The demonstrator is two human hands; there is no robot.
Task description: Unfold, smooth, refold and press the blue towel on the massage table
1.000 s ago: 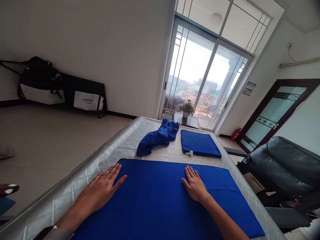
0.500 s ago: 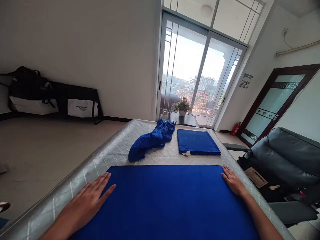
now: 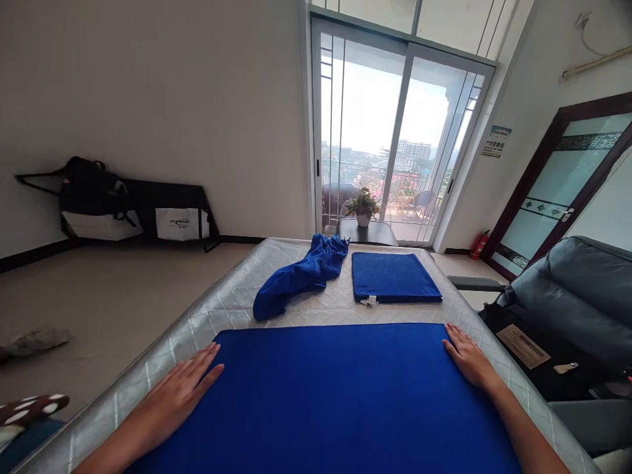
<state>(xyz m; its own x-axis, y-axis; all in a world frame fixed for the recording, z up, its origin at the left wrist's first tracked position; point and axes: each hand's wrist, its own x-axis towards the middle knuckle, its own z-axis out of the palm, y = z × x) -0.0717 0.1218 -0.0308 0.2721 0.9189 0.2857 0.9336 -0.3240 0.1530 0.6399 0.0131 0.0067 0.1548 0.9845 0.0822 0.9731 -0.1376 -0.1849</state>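
Observation:
A large blue towel (image 3: pixel 330 395) lies spread flat on the silver quilted table (image 3: pixel 232 299) in front of me. My left hand (image 3: pixel 180 388) rests open and flat at the towel's left edge. My right hand (image 3: pixel 467 359) lies open and flat on the towel's far right corner. Beyond the spread towel, a crumpled blue towel (image 3: pixel 299 276) sits at the back middle. A neatly folded blue towel (image 3: pixel 392 276) lies to its right, with a small white tag at its near edge.
A dark leather chair (image 3: pixel 582 296) stands close on the right. A small table with a potted plant (image 3: pixel 363 207) is behind the table, before the glass sliding doors. Black bags (image 3: pixel 93 197) and a bench line the left wall. A patterned slipper (image 3: pixel 29 408) shows at lower left.
My right hand has slid from the middle of the towel out to its far right corner. My left hand has drawn back slightly along the left edge. The view has shifted a little.

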